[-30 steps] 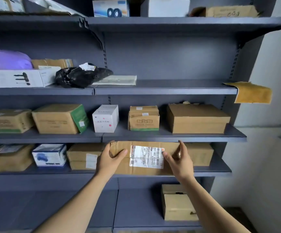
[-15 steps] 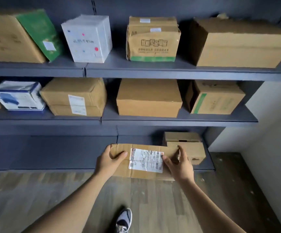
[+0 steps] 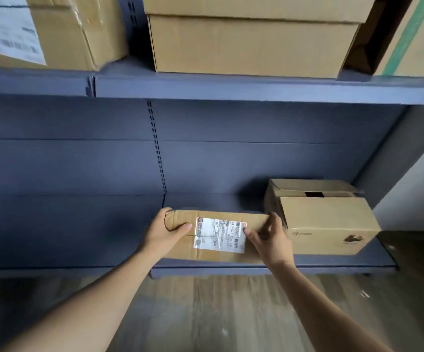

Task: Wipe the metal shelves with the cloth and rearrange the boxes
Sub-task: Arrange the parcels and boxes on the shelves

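Blue-grey metal shelving fills the frame, with a slotted upright (image 3: pixel 157 148) running down its back panel. At lower centre a flat cardboard parcel (image 3: pixel 216 257) bearing a white shipping label (image 3: pixel 219 235) sits at the front of the lowest shelf (image 3: pixel 256 270); whether it rests there or is held just above cannot be told. The left hand (image 3: pixel 164 231) grasps its left end with the fingers curled round the corner. The right hand (image 3: pixel 273 240) grips its right end, thumb on the label. Just right of the parcel, close beside the right hand, a brown carton (image 3: pixel 332 224) stands on the same shelf. Across the top, the upper shelf (image 3: pixel 231 87) carries a labelled box (image 3: pixel 53 31), a lidded box (image 3: pixel 251 44) and a green-striped box (image 3: pixel 414 36). Wooden floor (image 3: pixel 231 313) lies below.
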Demonstrator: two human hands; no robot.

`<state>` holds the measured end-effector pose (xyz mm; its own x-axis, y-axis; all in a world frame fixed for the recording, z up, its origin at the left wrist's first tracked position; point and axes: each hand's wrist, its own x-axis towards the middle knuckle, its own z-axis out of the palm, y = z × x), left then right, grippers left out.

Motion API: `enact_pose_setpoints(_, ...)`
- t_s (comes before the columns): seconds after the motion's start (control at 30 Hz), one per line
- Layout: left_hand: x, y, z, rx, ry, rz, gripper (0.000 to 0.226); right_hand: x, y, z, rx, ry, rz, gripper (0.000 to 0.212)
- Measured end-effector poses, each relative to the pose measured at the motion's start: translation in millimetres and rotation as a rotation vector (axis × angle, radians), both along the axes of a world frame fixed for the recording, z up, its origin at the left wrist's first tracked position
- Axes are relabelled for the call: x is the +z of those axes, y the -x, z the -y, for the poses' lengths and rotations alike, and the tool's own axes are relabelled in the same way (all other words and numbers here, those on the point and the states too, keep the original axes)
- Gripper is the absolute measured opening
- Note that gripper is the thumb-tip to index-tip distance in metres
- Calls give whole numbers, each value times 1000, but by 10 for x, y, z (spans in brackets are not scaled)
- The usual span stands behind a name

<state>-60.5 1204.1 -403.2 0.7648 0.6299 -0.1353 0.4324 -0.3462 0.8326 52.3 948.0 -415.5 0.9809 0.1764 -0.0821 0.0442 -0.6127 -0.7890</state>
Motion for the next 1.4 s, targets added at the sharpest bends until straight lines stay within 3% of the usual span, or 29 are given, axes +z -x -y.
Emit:
enact_pose_setpoints(0.17, -731, -317, -141, -19, -114, 7, 64, -719, -356, -206, 56, -19, 59, 77)
enact_pose_setpoints(0.4, -1387, -489, -258, -97, -200, -57, 58, -1340, -552, -367, 111, 102, 40, 62)
enact_pose_setpoints(0.6, -1581, -610, -321, -102, -283, -72, 56, -1554, -657, -431, 117, 133, 74, 53)
enact_pose_setpoints(0.9, -1661, -704, -373, -174, -252, -105, 55, -1518, -682, -490, 138, 286, 50, 48)
enact_pose_setpoints(1.07, -958, -608, -380, -259, -400, -463, 70, -921, -697, -490, 222, 495, -142, 71)
enact_pose_setpoints(1.27, 676, -46, 191, -263, -262, -391, 67, 548, 41, -328, 309, 477, -229, 74)
enact_pose_setpoints(1.4, 1963, 454, 607, -239, -218, -347, 65, 1854, 651, -98, 305, 404, -243, 76)
